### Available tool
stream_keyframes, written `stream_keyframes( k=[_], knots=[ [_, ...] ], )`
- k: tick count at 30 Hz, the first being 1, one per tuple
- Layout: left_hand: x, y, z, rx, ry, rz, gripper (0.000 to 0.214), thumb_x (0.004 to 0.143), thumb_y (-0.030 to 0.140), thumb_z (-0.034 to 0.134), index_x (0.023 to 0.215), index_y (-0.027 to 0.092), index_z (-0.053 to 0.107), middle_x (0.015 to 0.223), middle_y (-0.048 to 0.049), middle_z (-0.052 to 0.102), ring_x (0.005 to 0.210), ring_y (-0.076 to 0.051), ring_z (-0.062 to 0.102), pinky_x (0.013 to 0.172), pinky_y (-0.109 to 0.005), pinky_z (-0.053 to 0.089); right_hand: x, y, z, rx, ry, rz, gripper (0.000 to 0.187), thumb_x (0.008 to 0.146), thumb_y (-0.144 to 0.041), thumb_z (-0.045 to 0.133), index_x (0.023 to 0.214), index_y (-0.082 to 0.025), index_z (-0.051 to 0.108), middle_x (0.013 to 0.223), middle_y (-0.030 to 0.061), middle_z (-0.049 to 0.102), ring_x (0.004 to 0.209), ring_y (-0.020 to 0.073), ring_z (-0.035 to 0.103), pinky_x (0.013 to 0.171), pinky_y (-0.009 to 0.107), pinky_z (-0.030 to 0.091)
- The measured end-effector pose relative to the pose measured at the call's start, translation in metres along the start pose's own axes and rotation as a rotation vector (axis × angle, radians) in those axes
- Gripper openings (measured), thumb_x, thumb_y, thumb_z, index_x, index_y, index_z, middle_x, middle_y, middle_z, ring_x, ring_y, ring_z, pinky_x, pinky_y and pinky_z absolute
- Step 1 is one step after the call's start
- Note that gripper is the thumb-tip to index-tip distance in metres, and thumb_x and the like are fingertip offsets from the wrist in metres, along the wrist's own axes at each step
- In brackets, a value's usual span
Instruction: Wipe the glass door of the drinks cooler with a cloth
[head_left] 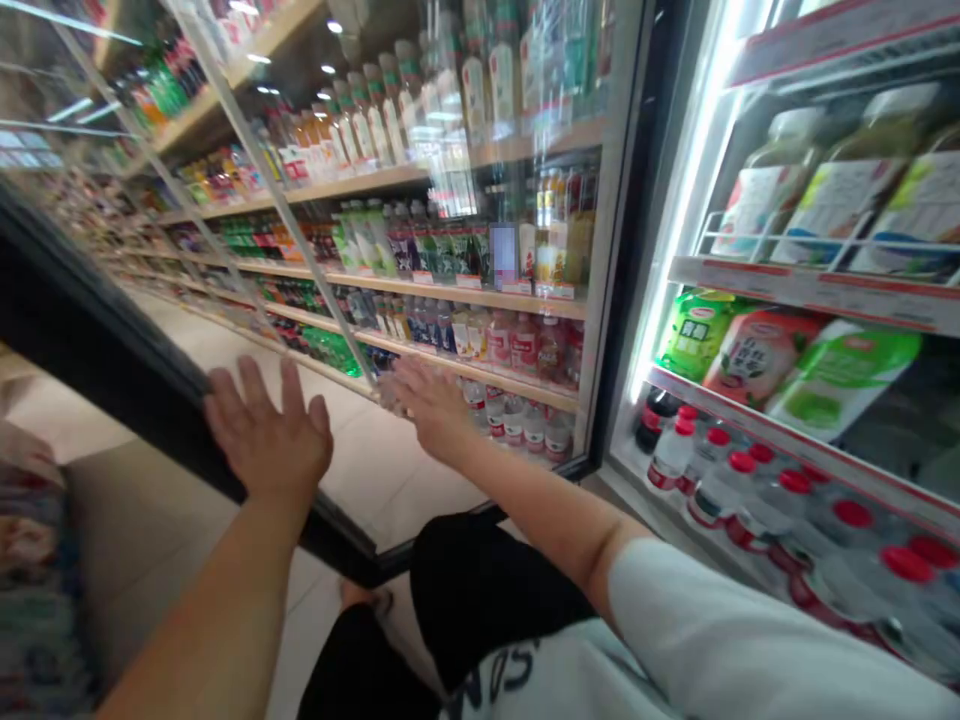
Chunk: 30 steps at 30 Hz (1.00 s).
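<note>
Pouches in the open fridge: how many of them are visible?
3: a green pouch at left, a red pouch in the middle, a green-and-white pouch at right. More may be hidden behind.

Wood-toned shelves (360, 186) of bottled drinks (377, 118) line a store aisle beyond the right hand (433, 408). A pale tiled floor (367, 450) spreads below. Strip lights (73, 110) glow above and beyond the left hand (271, 428); a brightly lit cooler (795, 284) stands right of both hands.

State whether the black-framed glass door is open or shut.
Open: the black-framed glass door stands angled away from the lit, white-shelved fridge.
</note>
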<state>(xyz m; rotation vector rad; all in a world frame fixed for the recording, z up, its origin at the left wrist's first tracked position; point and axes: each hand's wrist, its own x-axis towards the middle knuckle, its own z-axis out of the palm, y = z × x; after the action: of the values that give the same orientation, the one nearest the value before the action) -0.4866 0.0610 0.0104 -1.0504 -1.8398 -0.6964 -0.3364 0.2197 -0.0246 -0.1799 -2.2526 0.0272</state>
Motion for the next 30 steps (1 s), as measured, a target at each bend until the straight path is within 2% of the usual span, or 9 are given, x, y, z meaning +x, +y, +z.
stream_keyframes(
  k=[4,6,8,12,15,17,23,27,30],
  knots=[
    [-0.001,0.013,-0.020,-0.004,-0.023,-0.006,0.064,0.102,0.048,0.045,0.161,0.029,0.031,0.172,0.0006,0.008,0.158,-0.036,0.008,0.128,-0.063,0.013,0.017,0.000,-0.027,0.077,0.095,0.194,0.058,0.102,-0.009,0.032,0.157,-0.022,0.040,0.169,0.0036,0.027,0.159,0.0216,0.009,0.127,0.051,0.018],
    [-0.002,0.019,-0.032,0.018,-0.065,-0.011,0.064,0.101,0.046,0.046,0.159,0.020,0.038,0.170,-0.0110,0.016,0.158,-0.038,0.009,0.126,-0.063,0.017,0.012,-0.009,-0.027,0.121,0.080,0.187,0.059,0.100,-0.007,0.032,0.156,-0.022,0.041,0.168,0.0042,0.028,0.159,0.0223,0.011,0.126,0.052,0.019],
    [-0.003,0.022,-0.044,0.066,-0.102,0.020,0.063,0.100,0.041,0.049,0.158,0.016,0.040,0.169,-0.0169,0.020,0.157,-0.039,0.011,0.124,-0.063,0.021,0.004,-0.018,-0.023,0.166,0.049,0.122,0.059,0.098,-0.006,0.034,0.154,-0.021,0.045,0.167,0.0053,0.031,0.158,0.0230,0.014,0.126,0.053,0.019],
    [-0.008,0.016,-0.063,0.198,-0.157,0.103,0.059,0.100,0.031,0.051,0.157,0.021,0.041,0.168,-0.0152,0.025,0.157,-0.036,0.018,0.122,-0.058,0.029,0.011,-0.021,-0.025,0.205,0.061,-0.016,0.061,0.092,-0.002,0.037,0.147,-0.021,0.054,0.162,0.0089,0.040,0.156,0.0241,0.023,0.124,0.055,0.022],
    [-0.014,0.008,-0.071,0.278,-0.206,0.156,0.058,0.100,0.027,0.052,0.157,0.022,0.042,0.167,-0.0146,0.027,0.157,-0.034,0.021,0.121,-0.054,0.032,0.035,-0.014,-0.037,0.196,0.250,0.022,0.063,0.092,-0.004,0.037,0.151,-0.021,0.049,0.165,0.0102,0.034,0.158,0.0256,0.018,0.123,0.057,0.025],
    [-0.019,0.004,-0.074,0.308,-0.238,0.165,0.059,0.099,0.024,0.053,0.157,0.021,0.041,0.167,-0.0147,0.028,0.156,-0.034,0.021,0.121,-0.053,0.032,0.045,-0.014,-0.040,0.183,0.320,0.047,0.064,0.092,-0.006,0.038,0.155,-0.019,0.043,0.167,0.0116,0.030,0.158,0.0266,0.015,0.123,0.059,0.025],
    [-0.029,0.001,-0.074,0.343,-0.276,0.164,0.062,0.098,0.019,0.053,0.158,0.021,0.040,0.168,-0.0129,0.027,0.156,-0.035,0.022,0.122,-0.053,0.030,0.037,-0.013,-0.023,0.121,0.113,-0.320,0.058,0.092,-0.003,0.039,0.145,-0.020,0.055,0.155,0.0094,0.050,0.153,0.0240,0.032,0.122,0.056,0.027],
    [-0.029,0.002,-0.074,0.323,-0.275,0.161,0.062,0.097,0.016,0.053,0.157,0.022,0.041,0.168,-0.0125,0.028,0.156,-0.034,0.021,0.122,-0.052,0.032,0.040,-0.001,-0.027,0.104,0.273,-0.154,0.058,0.092,-0.006,0.042,0.149,-0.018,0.050,0.160,0.0123,0.042,0.155,0.0266,0.026,0.122,0.059,0.026],
    [-0.028,0.006,-0.071,0.283,-0.229,0.131,0.059,0.098,0.019,0.051,0.156,0.020,0.042,0.167,-0.0138,0.030,0.157,-0.035,0.020,0.122,-0.054,0.031,0.039,0.005,-0.030,0.084,0.217,-0.216,0.059,0.092,-0.004,0.042,0.147,-0.021,0.053,0.157,0.0105,0.047,0.156,0.0240,0.026,0.123,0.058,0.024]
  ],
)
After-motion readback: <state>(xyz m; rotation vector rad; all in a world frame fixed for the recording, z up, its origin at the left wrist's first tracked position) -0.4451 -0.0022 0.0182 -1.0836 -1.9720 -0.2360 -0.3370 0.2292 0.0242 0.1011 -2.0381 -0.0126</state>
